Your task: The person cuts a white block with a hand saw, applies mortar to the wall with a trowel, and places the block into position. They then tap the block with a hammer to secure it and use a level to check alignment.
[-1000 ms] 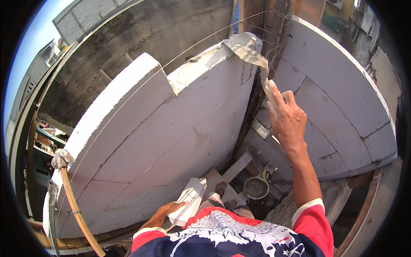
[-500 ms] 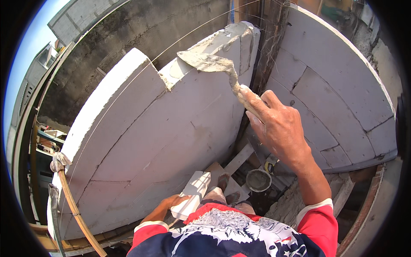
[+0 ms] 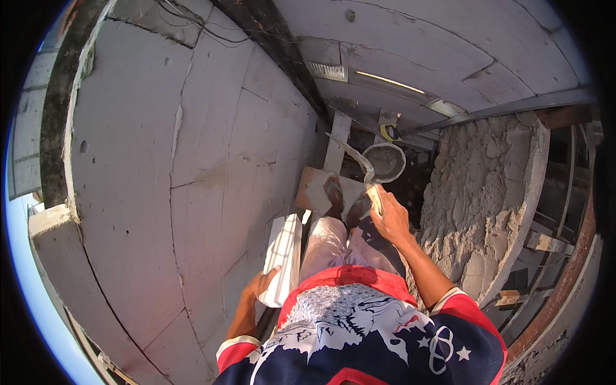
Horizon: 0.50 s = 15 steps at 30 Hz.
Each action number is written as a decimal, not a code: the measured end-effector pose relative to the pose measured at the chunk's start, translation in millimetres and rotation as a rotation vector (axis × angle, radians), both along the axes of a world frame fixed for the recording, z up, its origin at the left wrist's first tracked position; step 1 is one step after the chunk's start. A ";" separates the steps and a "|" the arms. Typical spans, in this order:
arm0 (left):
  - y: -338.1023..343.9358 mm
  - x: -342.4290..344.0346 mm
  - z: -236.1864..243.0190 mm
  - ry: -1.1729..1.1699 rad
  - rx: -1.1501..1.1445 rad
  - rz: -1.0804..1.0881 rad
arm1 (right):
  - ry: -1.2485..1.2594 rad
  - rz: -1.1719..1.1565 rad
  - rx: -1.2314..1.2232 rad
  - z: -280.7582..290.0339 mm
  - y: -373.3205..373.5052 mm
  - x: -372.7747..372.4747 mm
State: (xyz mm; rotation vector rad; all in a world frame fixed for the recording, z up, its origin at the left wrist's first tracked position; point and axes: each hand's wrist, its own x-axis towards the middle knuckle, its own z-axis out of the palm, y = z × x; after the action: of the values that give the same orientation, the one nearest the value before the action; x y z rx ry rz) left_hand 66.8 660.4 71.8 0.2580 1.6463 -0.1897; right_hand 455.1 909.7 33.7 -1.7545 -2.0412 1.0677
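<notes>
Left of the bucket (image 3: 403, 165), the block wall (image 3: 138, 167) already stands in courses. The white block (image 3: 282, 256), lower left of the bucket, is unlaid, clasped by the left hand (image 3: 258, 283); the right hand (image 3: 390, 217) grips the trowel (image 3: 367, 168).

Two hands (image 3: 262, 282) (image 3: 390, 219); one each: trowel (image 3: 366, 168), bucket (image 3: 403, 162), held block (image 3: 283, 253).

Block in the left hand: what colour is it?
White, partly shaded; the block shows best in the head view.
</notes>
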 end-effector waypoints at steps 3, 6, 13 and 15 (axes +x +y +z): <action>26.5 9.2 4.7 0.116 -0.012 -0.120 | -0.267 -0.129 -0.561 -180.8 -24.4 46.0; 31.6 3.1 -14.5 0.164 -0.130 -0.215 | -0.271 -0.279 -0.538 -316.3 -9.3 59.5; 52.7 8.3 -34.0 0.270 -0.306 -0.268 | -0.336 -0.181 -0.596 -507.5 38.9 60.6; 56.4 10.9 -35.5 0.300 -0.295 -0.293 | -0.297 -0.093 -0.580 -524.5 36.2 73.8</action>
State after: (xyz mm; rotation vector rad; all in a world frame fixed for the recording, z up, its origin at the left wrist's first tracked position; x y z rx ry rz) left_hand 77.7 716.9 36.2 0.2527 1.8434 -0.7168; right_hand 528.9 945.9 -490.8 -2.3841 -1.8959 1.5636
